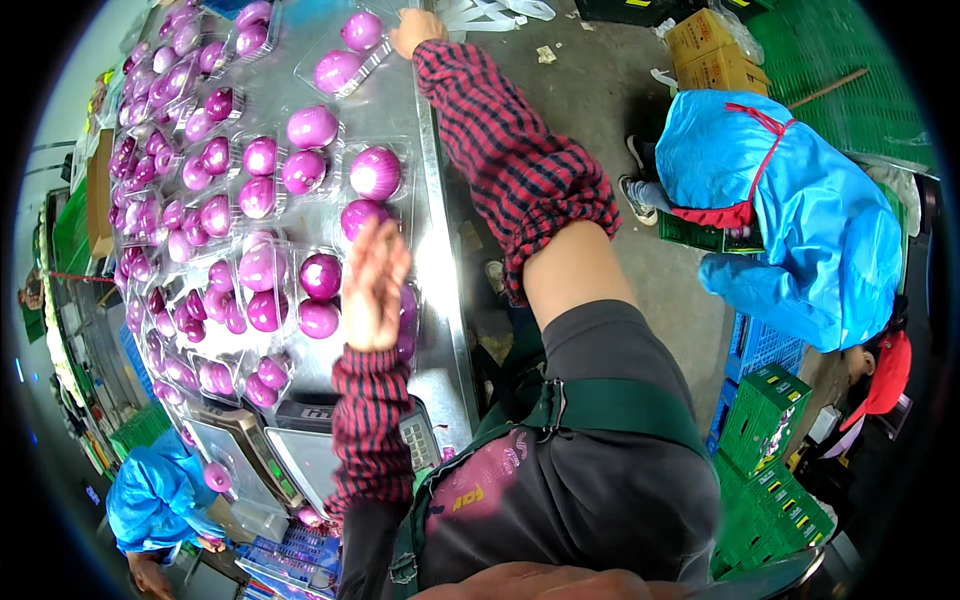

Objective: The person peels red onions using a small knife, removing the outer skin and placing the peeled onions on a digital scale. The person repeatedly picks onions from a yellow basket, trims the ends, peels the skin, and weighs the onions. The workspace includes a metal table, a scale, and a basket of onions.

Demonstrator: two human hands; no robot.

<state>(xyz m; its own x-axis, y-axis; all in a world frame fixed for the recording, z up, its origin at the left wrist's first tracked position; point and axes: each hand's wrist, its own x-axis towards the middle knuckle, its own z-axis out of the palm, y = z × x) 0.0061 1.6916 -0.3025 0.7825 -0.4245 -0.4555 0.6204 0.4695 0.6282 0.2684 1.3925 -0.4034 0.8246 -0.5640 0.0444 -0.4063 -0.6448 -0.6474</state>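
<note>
My right hand [417,31] reaches to the far end of the metal table [439,247], its fingers closed on the edge of a clear plastic tray [369,69]. That tray holds two peeled red onions [337,71] and sits tilted to the table's edge. Closer to me, my left hand [375,281] is raised over the table with the fingers apart, slightly blurred and empty. It partly covers a red onion [363,219] in another tray. Directly beside it, to the left, is a tray with a pair of red onions [319,276].
Many packed onion trays [217,225] cover the table's left side. Weighing scales [300,450] stand at its near end. A person in a blue gown [795,217] bends over crates on the right; another [157,491] is at lower left. Green crates [769,420] are stacked to my right.
</note>
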